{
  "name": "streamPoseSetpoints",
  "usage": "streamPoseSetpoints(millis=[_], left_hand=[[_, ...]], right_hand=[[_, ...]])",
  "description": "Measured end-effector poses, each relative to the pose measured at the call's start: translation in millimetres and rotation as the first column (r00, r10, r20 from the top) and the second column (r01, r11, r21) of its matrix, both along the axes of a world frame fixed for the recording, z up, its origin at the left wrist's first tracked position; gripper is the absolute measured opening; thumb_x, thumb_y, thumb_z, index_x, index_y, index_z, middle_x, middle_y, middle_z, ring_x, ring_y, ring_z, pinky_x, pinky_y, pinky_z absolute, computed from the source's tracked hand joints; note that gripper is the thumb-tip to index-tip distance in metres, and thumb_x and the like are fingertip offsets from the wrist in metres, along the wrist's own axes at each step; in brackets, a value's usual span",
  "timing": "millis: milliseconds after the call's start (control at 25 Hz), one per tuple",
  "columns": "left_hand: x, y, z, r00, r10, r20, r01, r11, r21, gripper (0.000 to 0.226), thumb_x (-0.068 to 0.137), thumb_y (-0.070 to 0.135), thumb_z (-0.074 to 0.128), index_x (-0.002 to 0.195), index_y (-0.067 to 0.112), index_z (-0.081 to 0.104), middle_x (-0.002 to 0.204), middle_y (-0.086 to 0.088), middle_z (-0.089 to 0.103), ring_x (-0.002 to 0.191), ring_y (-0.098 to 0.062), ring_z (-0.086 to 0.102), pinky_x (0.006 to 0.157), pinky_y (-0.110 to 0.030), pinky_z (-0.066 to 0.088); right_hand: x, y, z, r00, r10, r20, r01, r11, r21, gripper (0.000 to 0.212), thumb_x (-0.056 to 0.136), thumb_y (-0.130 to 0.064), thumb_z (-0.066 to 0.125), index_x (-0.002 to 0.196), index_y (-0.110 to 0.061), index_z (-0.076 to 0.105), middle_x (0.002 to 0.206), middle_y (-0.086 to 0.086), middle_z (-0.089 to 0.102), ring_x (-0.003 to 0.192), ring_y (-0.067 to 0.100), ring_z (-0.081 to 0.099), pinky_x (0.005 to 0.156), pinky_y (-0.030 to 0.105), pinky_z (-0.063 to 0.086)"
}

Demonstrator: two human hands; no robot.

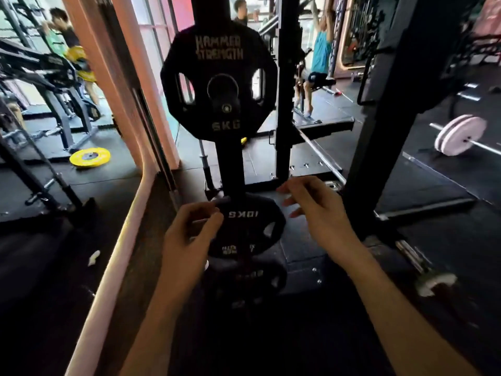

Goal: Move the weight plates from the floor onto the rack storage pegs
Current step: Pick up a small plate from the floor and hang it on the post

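10 kg plate [248,226]: lower peg, near post. Left hand [189,229] fingers curled at rim; right hand [314,207] spread, apart (blurred). Risk: one-sided hold, plate tips.

I see a black 5 kg plate [219,85] hanging on the rack upright [231,161]. Below it sits a 10 kg plate [246,226]. My left hand [189,229] hovers at its left edge, fingers curled; my right hand [311,204] hangs loose beside it, holding nothing.
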State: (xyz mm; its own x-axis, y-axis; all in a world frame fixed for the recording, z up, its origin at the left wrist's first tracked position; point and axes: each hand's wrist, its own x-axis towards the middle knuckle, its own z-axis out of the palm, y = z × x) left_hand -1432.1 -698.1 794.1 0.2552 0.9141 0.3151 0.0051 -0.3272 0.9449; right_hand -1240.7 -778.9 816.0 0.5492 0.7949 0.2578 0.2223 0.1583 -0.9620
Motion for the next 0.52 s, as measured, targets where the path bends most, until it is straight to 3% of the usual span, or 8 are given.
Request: streamPoseSetpoints(millis=[120,280,520], left_hand=[[-28.2,-23.8,-49.5,0.990,-0.092,-0.104,0.081,0.991,-0.108,0.009,0.089,0.024,0.070,0.098,0.027,0.068,0.093,0.007,0.073,0.085,-0.005,0.068,0.072,-0.025,0.052],[-65.5,-59.4,-112.5,0.944,-0.264,-0.197,0.215,0.947,-0.239,0.014,0.090,0.020,0.069,0.104,0.019,0.067,0.092,0.007,0.069,0.078,0.002,0.065,0.077,-0.028,0.055],[-76.5,-116.9,-200.4,0.764,-0.509,-0.396,0.294,0.822,-0.488,0.016,0.088,0.036,0.068,0.103,0.031,0.064,0.101,0.008,0.068,0.097,-0.011,0.066,0.087,-0.040,0.056]], right_hand=[[-32.2,-38.6,-46.7,0.994,-0.102,-0.042,0.096,0.988,-0.120,0.020,0.097,-0.039,0.053,0.087,-0.027,0.066,0.093,0.002,0.073,0.083,0.020,0.068,0.072,0.038,0.052],[-77.6,-105.3,-107.6,0.971,-0.220,-0.088,0.183,0.933,-0.309,0.037,0.089,-0.057,0.052,0.092,-0.022,0.066,0.098,0.008,0.070,0.091,0.030,0.066,0.080,0.043,0.053],[-106.6,-222.9,-203.6,0.871,-0.468,-0.149,0.284,0.727,-0.626,0.040,0.097,-0.049,0.049,0.100,-0.012,0.063,0.103,0.007,0.069,0.085,0.016,0.065,0.082,0.041,0.053]])
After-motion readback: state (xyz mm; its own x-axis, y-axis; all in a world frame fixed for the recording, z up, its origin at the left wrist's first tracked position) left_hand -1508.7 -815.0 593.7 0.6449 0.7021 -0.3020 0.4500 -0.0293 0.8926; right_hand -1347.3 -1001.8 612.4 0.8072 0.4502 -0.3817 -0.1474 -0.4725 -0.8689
